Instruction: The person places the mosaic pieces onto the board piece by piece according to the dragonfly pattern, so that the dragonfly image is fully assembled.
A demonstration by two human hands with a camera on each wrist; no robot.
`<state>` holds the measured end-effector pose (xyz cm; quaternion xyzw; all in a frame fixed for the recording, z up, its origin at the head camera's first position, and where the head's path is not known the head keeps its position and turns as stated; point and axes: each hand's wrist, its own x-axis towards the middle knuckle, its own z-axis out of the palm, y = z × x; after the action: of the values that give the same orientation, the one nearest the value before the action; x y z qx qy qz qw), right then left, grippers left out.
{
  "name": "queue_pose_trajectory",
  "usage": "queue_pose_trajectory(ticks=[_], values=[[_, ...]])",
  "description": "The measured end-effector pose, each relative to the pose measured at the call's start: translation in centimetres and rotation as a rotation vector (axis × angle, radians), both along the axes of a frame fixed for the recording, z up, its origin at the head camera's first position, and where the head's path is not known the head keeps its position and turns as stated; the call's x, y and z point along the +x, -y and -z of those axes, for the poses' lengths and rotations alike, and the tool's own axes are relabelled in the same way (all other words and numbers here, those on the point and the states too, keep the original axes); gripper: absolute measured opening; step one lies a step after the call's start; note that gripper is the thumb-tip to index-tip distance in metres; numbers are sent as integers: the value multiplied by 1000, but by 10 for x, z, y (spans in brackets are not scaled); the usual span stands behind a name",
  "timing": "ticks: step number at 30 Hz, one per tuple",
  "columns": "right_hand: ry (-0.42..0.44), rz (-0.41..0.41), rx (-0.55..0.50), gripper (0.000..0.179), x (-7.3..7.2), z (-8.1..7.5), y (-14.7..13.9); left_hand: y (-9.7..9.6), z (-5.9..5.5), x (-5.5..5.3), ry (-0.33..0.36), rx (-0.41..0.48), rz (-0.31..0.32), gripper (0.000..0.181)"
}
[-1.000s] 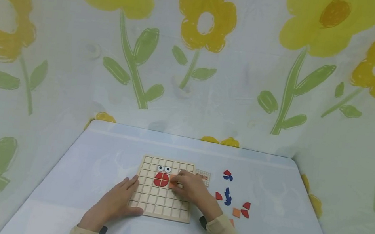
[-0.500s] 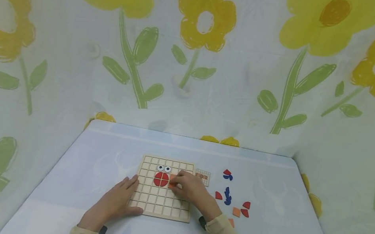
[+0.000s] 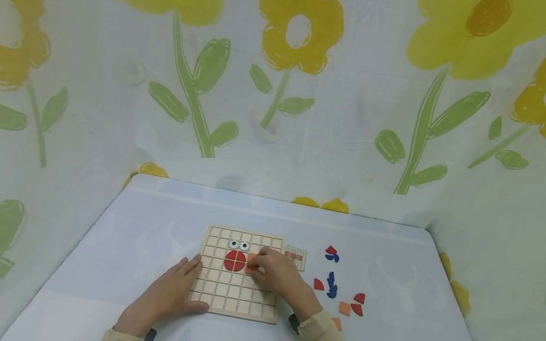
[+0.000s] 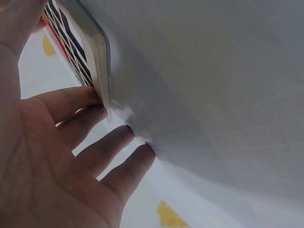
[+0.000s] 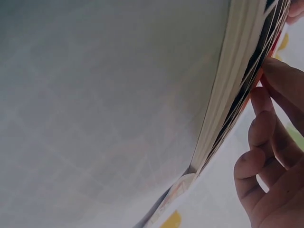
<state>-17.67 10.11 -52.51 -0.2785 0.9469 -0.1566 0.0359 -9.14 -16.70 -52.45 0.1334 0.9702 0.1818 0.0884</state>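
Observation:
A wooden grid board [image 3: 223,303] lies on the table, bearing red quarter-circle tiles [image 3: 235,261] that form a disc and two eye tiles [image 3: 239,245] above it. My right hand [image 3: 279,276] reaches over the board's right side and pinches an orange tile [image 3: 251,262] beside the red disc; the fingers partly cover it. In the right wrist view, thumb and index finger meet at the orange edge [image 5: 257,76]. My left hand [image 3: 172,290] rests along the board's left edge, thumb at the near corner. In the left wrist view its spread fingers [image 4: 71,102] touch the board's edge [image 4: 100,61].
A small pattern card [image 3: 296,257] lies right of the board, partly behind the right hand. Farther right are scattered blue pieces [image 3: 332,286], red quarter tiles [image 3: 357,310] and orange tiles [image 3: 345,308]. Flower-printed cloth walls [image 3: 334,144] stand around the table [image 3: 169,202].
Almost nothing differs. My right fingers stay at the orange tile with only slight movement, and the left hand keeps its place. The head view shifts very slightly.

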Motion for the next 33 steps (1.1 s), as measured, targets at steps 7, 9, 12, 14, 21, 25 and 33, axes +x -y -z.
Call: queue_pose_trajectory(ticks=[7,9,12,14,21,25,33], values=[[-19,10,13,20,0,0,1,0,0,-1,12,-8,-5,107],[-15,12,14,20,0,1,2,0,0,-1,19,-11,-9,108],[-19,12,15,19,0,2,3,1,0,-1,31,3,-16,108],[-23,9,12,19,1,2,3,3,1,-1,40,31,-26,108],[-42,2,2,19,1,1,4,9,2,2,88,106,-63,105],[-51,-2,-9,18,1,1,3,8,2,2,93,114,-61,106],[-27,14,-24,22,2,1,-3,7,2,1,80,107,-61,105]])
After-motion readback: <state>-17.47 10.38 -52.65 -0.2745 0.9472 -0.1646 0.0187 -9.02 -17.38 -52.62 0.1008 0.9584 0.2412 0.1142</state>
